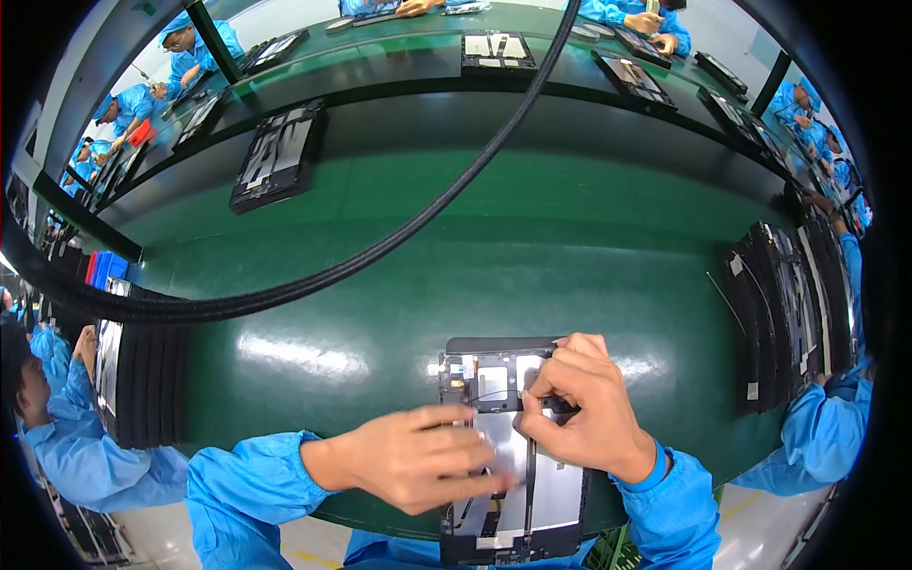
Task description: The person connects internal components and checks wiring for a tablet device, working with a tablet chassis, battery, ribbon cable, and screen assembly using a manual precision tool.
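Observation:
An opened tablet [559, 503] with a black frame and silver inner plates lies in front of me at the table's near edge. My right hand [589, 404] is over its upper right part, thumb and forefinger pinched on a thin black wire [508, 391] that runs left across the tablet's upper part. My left hand [418, 456] hovers over the tablet's left side, fingers stretched out and slightly blurred, with nothing seen in it. It hides part of the tablet's middle. A blue band circles my right wrist.
Upright stacks of tablets stand at the left [142, 380] and right [784, 313] of the green table [380, 237]. Another opened tablet [277, 157] lies at the back left. A thick black cable [399, 242] arches across the view. Co-workers in blue sit on both sides and beyond the shelf [399, 71].

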A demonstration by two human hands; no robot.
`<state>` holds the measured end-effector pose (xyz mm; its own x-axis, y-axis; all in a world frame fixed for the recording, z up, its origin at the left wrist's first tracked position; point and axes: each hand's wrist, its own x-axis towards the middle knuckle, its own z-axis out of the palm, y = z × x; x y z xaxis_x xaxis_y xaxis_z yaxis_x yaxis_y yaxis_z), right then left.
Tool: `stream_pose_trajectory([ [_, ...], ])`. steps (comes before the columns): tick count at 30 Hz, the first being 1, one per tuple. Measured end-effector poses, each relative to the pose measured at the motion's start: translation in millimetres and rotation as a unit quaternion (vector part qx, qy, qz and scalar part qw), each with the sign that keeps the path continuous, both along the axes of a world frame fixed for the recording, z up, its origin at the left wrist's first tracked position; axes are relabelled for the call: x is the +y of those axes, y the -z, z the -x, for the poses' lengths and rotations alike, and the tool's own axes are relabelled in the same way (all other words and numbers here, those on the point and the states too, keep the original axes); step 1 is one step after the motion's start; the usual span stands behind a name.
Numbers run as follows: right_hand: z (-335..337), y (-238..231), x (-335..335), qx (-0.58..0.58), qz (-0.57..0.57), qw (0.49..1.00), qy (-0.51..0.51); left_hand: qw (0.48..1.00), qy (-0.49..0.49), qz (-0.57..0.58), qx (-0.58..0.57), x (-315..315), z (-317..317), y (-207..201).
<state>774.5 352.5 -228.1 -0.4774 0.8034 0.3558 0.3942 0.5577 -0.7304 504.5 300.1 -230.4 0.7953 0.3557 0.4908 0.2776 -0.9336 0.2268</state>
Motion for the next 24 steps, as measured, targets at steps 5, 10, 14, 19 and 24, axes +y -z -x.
stream_pose_trajectory([
  [5, -1, -2, 0, 0.000, 0.002, 1.000, -0.015, 0.986, 0.107, -0.117, -0.051, -12, -1, -2],
  [10, -6, -11, 2, -0.001, 0.043, 0.997, -0.062, 0.987, 0.060, -0.111, -0.096, -14, 6, -6],
  [14, -13, -14, 8, 0.009, 0.100, 0.990, -0.101, 0.995, -0.020, -0.079, -0.064, -10, 19, -14],
  [19, -19, -14, 12, 0.018, 0.129, 0.982, -0.139, 0.979, -0.189, 0.027, -0.066, -6, 11, -5],
  [24, -22, -16, 14, -0.003, 0.127, 0.976, -0.177, 0.967, -0.250, -0.003, -0.057, -16, 0, -10],
])
